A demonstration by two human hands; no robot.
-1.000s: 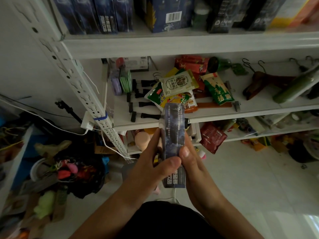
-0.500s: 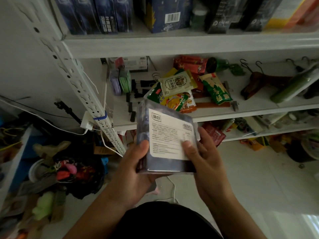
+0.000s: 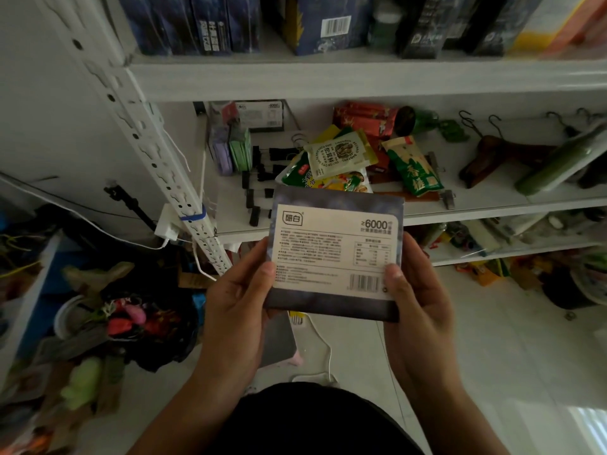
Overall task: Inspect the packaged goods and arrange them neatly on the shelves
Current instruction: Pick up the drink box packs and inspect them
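1. While held flat just in front of the white metal middle shelf (image 3: 486, 200), the thin dark-blue cardboard box (image 3: 335, 254) sits centre-scene, printed side up.
2. Left hand (image 3: 236, 300) grasps its left edge, thumb on top.
3. Right hand (image 3: 417, 297) grasps its right edge, thumb on top.

— What does the box (image 3: 335, 254) look like?
— Flat and dark blue-grey. Its back faces up, showing a white label with fine print, "≥6000" at top right and a barcode at bottom right.
— Where is it?
— In the air in front of the middle shelf (image 3: 492, 205). The left hand (image 3: 236, 300) grips its left edge and the right hand (image 3: 417, 290) its right, thumbs on the label.
— Other goods?
— Snack packets (image 3: 338, 156) lie heaped on that shelf. Dark cartons (image 3: 210, 24) stand upright on the top shelf (image 3: 361, 80).
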